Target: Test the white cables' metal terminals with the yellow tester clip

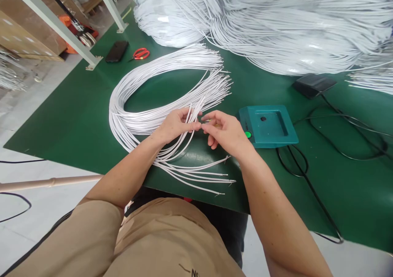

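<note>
A curved bundle of white cables (118, 101) lies on the green table, its cut ends fanned out to the right. My left hand (179, 123) is closed around several of these cables near their ends, thumb and fingers pinching them. Close beside it, my right hand (222, 130) has thumb and index finger pressed together at a cable tip; the tip itself is mostly hidden by the fingers. Below both hands, several separated cables (196, 171) extend toward the table's front edge, with thin wires showing at their ends.
A teal device (290, 125) with a green button stands right of my hands, near a black box (313, 84) and loose black cords (316, 199). Red-handled scissors (141, 53) and a black flat object (116, 51) lie at the back left. Large white cable heaps (276, 27) fill the back.
</note>
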The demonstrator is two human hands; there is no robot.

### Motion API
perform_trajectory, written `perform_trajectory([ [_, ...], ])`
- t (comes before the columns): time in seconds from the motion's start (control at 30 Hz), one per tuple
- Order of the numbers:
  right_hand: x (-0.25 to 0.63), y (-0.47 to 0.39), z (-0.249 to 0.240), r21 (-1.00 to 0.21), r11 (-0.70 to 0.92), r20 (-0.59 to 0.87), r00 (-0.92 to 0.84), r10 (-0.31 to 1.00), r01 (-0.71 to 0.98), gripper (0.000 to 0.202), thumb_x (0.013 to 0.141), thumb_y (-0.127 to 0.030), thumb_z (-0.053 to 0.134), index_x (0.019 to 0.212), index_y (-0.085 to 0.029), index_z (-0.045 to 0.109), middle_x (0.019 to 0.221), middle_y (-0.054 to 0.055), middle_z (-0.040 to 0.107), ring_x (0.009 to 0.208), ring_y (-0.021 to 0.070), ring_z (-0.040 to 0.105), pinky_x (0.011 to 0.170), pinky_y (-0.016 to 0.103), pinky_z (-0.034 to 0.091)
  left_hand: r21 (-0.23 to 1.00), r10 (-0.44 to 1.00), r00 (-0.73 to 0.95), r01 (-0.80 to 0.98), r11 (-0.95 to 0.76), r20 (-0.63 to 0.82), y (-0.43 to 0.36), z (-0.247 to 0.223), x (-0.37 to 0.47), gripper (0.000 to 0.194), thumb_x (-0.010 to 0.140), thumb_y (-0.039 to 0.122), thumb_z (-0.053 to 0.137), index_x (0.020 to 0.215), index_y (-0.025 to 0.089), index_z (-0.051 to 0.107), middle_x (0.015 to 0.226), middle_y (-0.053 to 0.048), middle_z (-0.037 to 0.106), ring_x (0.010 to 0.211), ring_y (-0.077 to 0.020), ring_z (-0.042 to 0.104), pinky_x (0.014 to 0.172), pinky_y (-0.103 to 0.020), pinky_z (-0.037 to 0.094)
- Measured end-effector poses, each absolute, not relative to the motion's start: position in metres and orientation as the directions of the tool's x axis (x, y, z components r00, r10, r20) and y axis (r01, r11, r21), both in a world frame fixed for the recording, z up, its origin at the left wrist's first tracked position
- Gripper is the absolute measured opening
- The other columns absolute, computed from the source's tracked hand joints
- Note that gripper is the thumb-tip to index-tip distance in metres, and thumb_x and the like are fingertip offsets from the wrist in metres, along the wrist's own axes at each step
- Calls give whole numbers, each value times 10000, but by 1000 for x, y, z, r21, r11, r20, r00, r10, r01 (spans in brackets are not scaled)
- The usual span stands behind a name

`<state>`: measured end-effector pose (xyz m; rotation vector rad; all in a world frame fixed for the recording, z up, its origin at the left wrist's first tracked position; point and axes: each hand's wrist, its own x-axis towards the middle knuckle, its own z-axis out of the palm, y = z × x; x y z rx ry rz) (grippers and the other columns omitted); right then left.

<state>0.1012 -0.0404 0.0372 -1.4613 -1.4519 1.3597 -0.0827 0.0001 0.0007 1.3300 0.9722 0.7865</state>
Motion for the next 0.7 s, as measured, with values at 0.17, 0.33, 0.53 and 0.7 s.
perform_trajectory([
  [0.17, 101, -37, 38, -974, -216, -224, -149, 963, 69, 179, 811, -229, 613, 972, -153, 626, 640, -36, 594, 405, 80, 530, 356, 212, 486, 992, 894, 430, 63, 114, -130, -4, 6, -77, 339, 682, 325, 800, 911, 122, 656, 773, -39, 696, 710, -150, 678, 546, -195, 451],
  [0.33, 100, -34, 28, -978, -196, -190, -96, 977, -64, 304, 696, -380, 777, 819, -141, 635, 549, -27, 604, 401, 74, 502, 350, 194, 470, 991, 884, 447, 66, 119, -136, -10, 9, -73, 344, 714, 342, 772, 964, 131, 666, 809, -47, 700, 759, -150, 682, 558, -197, 462],
  [0.53, 97, -34, 23, -982, -175, -169, -85, 982, -68, 377, 596, -416, 845, 734, -154, 612, 509, -39, 590, 390, 75, 493, 344, 192, 439, 989, 924, 369, 140, 47, -96, -12, 6, -71, 348, 615, 292, 827, 778, 147, 556, 704, 16, 641, 625, -112, 605, 572, -225, 434],
  [0.7, 93, -35, 20, -984, -168, -167, -24, 986, -60, 238, 719, -361, 747, 705, -147, 642, 463, -40, 554, 381, 74, 479, 383, 198, 445, 987, 926, 371, 160, 6, -66, -11, 5, -72, 339, 650, 304, 809, 778, 153, 534, 721, 26, 638, 646, -93, 572, 650, -236, 434],
])
